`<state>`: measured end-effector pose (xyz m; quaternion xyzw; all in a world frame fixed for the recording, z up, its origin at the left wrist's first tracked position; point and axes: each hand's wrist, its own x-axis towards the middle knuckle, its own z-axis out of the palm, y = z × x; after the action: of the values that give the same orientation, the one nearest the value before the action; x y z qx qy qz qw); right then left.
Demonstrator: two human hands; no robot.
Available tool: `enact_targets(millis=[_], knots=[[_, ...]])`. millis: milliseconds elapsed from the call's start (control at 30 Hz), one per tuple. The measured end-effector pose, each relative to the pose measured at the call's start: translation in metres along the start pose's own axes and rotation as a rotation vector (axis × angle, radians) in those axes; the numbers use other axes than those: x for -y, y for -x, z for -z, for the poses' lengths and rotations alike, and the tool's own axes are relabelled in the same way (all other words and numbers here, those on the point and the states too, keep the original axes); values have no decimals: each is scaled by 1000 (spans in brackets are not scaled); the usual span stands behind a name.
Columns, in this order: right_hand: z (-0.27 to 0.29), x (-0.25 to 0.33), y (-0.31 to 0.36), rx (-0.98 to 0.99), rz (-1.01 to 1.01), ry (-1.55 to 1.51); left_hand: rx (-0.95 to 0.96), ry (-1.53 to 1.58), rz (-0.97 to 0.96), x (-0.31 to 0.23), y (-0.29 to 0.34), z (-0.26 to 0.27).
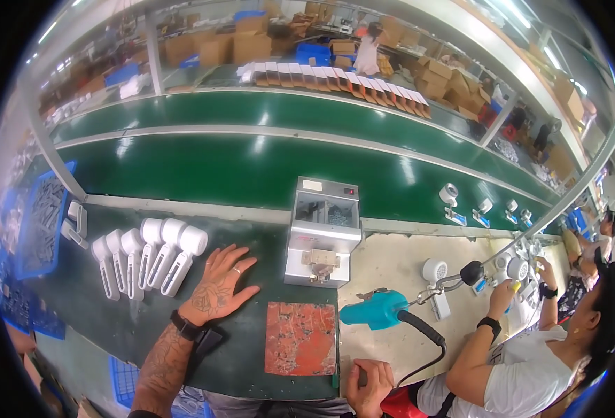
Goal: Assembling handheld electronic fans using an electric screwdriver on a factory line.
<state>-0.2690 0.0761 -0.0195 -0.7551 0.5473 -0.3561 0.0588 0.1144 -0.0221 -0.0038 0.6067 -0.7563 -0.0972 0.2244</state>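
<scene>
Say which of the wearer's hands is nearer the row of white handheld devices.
Left. The left hand lies just right of the white devices; the right hand is farther off, by the near edge of the bench.

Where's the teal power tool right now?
In the head view, the teal power tool hangs right of centre, just right of the scuffed red mat and, in the picture, above the right hand.

Free room over the red mat (300, 339) ends at metal machine (319, 240) and teal tool (377, 309).
</scene>
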Motion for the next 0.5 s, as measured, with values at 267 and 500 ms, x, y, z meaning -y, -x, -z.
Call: enact_targets(millis=[267,500], knots=[[-2,0,13,6,-30,111,-118,69,-36,-3,0,0],[-3,-3,2,-20,-9,-12,-246,108,-28,3,-3,-4]])
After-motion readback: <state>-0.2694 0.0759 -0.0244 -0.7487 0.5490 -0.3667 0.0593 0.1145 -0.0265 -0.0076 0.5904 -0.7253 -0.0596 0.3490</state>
